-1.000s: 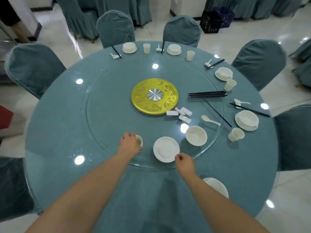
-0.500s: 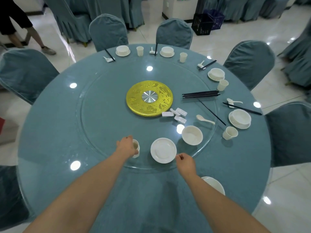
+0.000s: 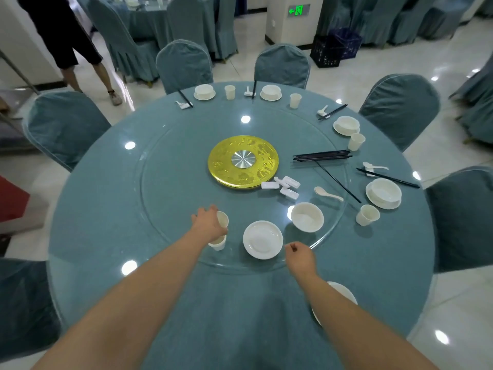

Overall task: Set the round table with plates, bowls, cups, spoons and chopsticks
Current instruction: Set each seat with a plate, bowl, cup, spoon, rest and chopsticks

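- Round table (image 3: 101, 236) wore teal cloth, glass turntable (image 3: 170, 198) on top.
- Turntable held gold disc (image 3: 243, 161), plate (image 3: 262, 239), bowl (image 3: 306, 217), spoon (image 3: 328, 193), chopstick bundle (image 3: 321, 156), white rests (image 3: 284, 186).
- Four set places ringed far and right edge.

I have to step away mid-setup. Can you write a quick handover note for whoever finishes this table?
Left hand grips a cup on the glass turntable; a second cup sits just below it. Right hand has curled fingers at the turntable's edge; whether it holds anything is unclear.
Done: four settings along the far and right rim.
Loose on the turntable: plate, bowl, spoon, chopsticks, rests. Another plate lies under the right forearm.
Left: near and left seats.
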The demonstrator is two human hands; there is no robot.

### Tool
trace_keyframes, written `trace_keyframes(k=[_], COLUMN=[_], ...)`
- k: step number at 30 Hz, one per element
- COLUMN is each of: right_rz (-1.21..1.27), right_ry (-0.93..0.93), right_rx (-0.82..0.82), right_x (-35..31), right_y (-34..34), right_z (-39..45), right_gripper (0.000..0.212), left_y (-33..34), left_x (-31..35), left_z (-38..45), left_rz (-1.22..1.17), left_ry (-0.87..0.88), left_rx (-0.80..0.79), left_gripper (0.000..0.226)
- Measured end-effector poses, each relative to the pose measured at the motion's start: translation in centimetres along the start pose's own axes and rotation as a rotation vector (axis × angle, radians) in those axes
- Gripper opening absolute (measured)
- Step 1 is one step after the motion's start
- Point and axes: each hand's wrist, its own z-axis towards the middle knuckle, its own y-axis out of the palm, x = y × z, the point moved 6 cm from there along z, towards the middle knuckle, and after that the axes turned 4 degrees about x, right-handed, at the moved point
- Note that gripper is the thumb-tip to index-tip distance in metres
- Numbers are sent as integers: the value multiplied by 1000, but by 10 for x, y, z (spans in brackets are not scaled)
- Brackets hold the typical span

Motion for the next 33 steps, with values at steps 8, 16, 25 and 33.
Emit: trace_keyframes(k=[8, 16, 25, 33], right_rz=[32, 160, 220, 49], right_ry=[-73, -63, 96, 191], right_rx=[-25, -162, -283, -224], right_x=[-21, -17, 39, 112], right_y=[-5, -5, -10, -7], right_z=[-17, -31, -43, -55], right_gripper=[23, 29, 15, 19], left_y=[-11, 42, 101, 159], left_x=[39, 83, 110, 111], left_z=[-39, -90, -137, -158], left_rz=[-137, -143, -206, -363], left_ry=[77, 193, 281, 285], left_rx=[65, -70, -189, -333], left_gripper=[72, 82, 91, 24])
